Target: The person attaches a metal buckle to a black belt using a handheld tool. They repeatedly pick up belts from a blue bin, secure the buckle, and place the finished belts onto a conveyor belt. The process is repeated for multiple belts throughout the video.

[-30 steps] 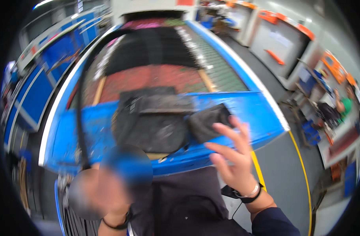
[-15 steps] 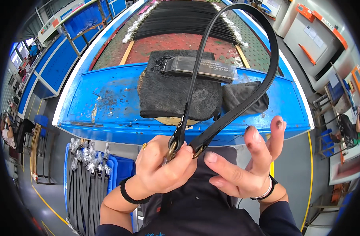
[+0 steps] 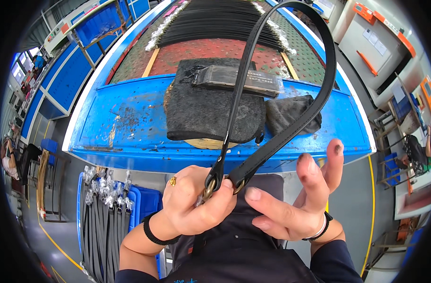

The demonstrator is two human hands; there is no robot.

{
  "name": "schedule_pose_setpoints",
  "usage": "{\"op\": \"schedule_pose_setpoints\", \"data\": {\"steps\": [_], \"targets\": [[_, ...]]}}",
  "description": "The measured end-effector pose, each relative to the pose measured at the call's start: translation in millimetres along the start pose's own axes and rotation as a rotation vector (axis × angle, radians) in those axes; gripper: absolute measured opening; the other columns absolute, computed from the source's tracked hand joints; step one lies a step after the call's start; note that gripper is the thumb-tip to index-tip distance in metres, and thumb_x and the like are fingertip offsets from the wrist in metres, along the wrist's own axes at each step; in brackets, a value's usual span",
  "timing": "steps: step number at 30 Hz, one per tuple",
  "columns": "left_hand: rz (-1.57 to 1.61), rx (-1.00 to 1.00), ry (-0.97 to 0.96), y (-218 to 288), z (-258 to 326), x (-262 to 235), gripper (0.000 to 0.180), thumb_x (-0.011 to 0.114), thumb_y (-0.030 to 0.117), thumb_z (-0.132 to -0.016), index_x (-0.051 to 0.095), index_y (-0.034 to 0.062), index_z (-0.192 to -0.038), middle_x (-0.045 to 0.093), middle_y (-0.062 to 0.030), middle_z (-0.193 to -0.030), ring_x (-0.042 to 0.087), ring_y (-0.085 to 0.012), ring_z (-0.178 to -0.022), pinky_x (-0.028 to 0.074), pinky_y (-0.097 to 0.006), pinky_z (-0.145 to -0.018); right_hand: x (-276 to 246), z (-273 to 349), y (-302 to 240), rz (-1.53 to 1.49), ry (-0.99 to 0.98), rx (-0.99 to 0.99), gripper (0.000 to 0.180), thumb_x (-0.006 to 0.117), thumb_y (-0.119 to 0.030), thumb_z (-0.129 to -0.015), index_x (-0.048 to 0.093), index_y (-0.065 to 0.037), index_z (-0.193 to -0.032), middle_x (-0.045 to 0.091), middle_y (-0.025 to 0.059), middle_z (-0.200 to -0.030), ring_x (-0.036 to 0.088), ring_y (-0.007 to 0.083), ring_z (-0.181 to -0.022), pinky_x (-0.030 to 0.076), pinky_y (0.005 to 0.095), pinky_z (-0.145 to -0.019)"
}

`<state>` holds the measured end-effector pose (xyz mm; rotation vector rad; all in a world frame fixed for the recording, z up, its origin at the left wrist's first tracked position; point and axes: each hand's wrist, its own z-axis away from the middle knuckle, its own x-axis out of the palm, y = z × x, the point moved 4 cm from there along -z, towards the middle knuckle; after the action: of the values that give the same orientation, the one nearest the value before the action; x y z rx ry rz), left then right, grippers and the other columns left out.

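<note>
While the blue bench (image 3: 140, 108) stretched behind, the black strap (image 3: 282, 143) arched up before it, its ends pinched by the left hand (image 3: 192, 200), the right hand (image 3: 295, 210) loosely spread beside the brass-coloured fittings (image 3: 239, 187)

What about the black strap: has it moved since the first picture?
Yes, the strap moved right against the blue bench: it rose left of the dark pad; now its loop overlaps that pad.

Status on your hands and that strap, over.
Left hand gripping black strap near its ringed ends. Right hand open, alongside. Strap looped up; dark pad, box and cloth behind it.
</note>
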<state>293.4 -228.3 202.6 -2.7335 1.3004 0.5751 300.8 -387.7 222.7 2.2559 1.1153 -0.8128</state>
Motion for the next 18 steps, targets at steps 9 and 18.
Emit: {"op": "schedule_pose_setpoints", "data": {"steps": [9, 18], "targets": [[-0.035, -0.033, -0.017, -2.7, 2.7, 0.2, 0.034, 0.065, -0.004, -0.059, 0.058, 0.0061, -0.091, 0.047, -0.0068, -0.074, 0.051, -0.0181, -0.057, 0.043, -0.026, -0.044, -0.8, 3.2, 12.6, -0.218, 0.063, 0.071, 0.032, 0.053, -0.043, -0.080, 0.065, -0.020, -0.098, 0.029, 0.0163, -0.135, 0.016, 0.0436, -0.127, 0.012, 0.0524, -0.103], [0.237, -0.276, 0.028, -25.3, -15.0, -23.2, 0.023, 0.061, -0.004, -0.062, 0.055, 0.0012, -0.084, 0.055, -0.0100, -0.068, 0.045, -0.0200, -0.055, 0.037, -0.028, -0.049, 26.2, 53.3, 96.2, 0.176, -0.205, 0.582, 0.029, 0.055, -0.018, -0.081, 0.060, -0.010, -0.108, 0.041, 0.0108, -0.129, 0.026, 0.0344, -0.126, 0.013, 0.0495, -0.103]]}}
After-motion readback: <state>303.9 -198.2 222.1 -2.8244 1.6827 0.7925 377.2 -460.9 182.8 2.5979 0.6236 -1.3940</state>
